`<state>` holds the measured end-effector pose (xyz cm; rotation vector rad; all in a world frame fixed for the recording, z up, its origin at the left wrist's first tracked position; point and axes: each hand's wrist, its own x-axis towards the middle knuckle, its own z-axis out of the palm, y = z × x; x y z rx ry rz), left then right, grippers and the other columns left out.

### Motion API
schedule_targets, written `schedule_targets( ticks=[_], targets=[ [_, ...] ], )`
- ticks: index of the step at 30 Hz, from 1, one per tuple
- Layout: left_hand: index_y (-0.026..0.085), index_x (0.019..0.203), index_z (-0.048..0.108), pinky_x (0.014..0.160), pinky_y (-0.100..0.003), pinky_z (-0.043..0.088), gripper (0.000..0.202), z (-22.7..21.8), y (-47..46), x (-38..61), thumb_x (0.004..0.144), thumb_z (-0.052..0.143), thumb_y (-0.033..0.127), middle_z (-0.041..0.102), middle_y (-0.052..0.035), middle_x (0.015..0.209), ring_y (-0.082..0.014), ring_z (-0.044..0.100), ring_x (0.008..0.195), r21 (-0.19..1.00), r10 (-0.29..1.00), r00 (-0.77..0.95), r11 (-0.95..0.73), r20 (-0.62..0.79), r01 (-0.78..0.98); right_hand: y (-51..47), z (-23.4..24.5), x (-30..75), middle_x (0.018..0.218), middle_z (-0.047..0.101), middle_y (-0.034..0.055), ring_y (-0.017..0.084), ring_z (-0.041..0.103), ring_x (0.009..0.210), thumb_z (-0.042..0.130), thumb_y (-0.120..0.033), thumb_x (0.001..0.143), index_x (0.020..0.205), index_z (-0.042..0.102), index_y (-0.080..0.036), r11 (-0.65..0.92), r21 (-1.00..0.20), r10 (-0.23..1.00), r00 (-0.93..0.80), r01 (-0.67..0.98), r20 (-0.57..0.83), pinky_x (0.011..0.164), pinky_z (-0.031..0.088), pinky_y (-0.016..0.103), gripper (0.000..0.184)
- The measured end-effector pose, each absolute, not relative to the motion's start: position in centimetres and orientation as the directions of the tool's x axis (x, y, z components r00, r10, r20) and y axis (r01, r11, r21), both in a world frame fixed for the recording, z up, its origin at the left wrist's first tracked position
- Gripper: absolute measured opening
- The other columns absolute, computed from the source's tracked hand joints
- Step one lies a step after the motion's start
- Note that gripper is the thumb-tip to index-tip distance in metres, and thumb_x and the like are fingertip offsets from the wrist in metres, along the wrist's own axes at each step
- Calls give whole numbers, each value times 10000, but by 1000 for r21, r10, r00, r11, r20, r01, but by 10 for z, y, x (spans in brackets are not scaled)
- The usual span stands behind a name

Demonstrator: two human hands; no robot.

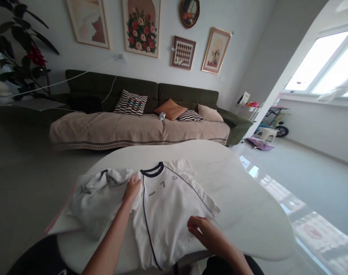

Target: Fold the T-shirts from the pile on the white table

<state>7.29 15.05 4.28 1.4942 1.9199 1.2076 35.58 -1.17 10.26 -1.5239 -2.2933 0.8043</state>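
A white T-shirt with a navy neckband, dark piping and small dark print lies spread, front up, on a white round-ended table. Its lower hem reaches the near edge of the tabletop. My left hand is closed on the T-shirt at the shoulder and sleeve on the left side. Over the lower right part of the shirt, my right hand has curled fingers, with no cloth seen lifted in them. Left of the T-shirt lies a crumpled light grey garment, partly behind my left forearm.
Beyond the table stands a dark green sofa with a beige cover and several cushions. A leafy plant is at the far left. On the right, a white stool stands near a window.
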Motion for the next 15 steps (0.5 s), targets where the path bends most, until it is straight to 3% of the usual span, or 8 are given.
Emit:
schedule_targets(
  ticks=[4, 7, 9, 11, 15],
  targets=[
    [48, 1145, 479, 989, -448, 324, 469, 34, 114, 85, 727, 485, 259, 484, -229, 1225, -313, 383, 1215, 742, 916, -285, -21, 284, 670, 12, 40, 399, 1127, 561, 123, 254, 502, 1068, 401, -283, 795, 1074, 534, -176, 79, -437, 994, -40, 896, 98, 892, 385, 388, 327],
    [86, 1192, 488, 1013, -445, 310, 488, 21, 57, 109, 782, 447, 348, 462, -194, 1276, -287, 365, 1237, 618, 949, -34, -177, 314, 766, 28, 10, 428, 1229, 472, 200, 313, 386, 1191, 389, -316, 777, 1193, 446, -84, -147, -386, 951, 237, 911, 198, 953, 324, 440, 480],
    [148, 1250, 463, 1006, -416, 340, 505, 2, 13, 129, 792, 450, 362, 442, -150, 1316, -258, 372, 1240, 573, 960, 182, -274, 214, 772, 36, 1, 436, 1134, 527, 212, 331, 444, 1126, 399, -355, 762, 1162, 467, -66, -228, -455, 925, 337, 861, 173, 929, 337, 442, 498],
    [203, 1295, 425, 1006, -459, 333, 661, -21, -24, 145, 675, 598, 355, 387, -134, 1362, -313, 319, 1264, 499, 934, 347, -344, 90, 796, 42, 0, 439, 960, 599, 166, 322, 531, 984, 426, -394, 739, 1043, 541, -115, -250, -555, 924, 367, 794, 110, 852, 385, 434, 428],
    [322, 1336, 320, 1021, -529, 267, 762, -40, -50, 147, 630, 552, 152, 290, -60, 1406, -313, 253, 1290, 375, 928, 372, -338, -20, 863, 42, 14, 441, 635, 579, 48, 232, 576, 677, 459, -493, 706, 722, 570, -173, -222, -674, 945, 325, 704, 28, 616, 445, 335, 340]
  ],
)
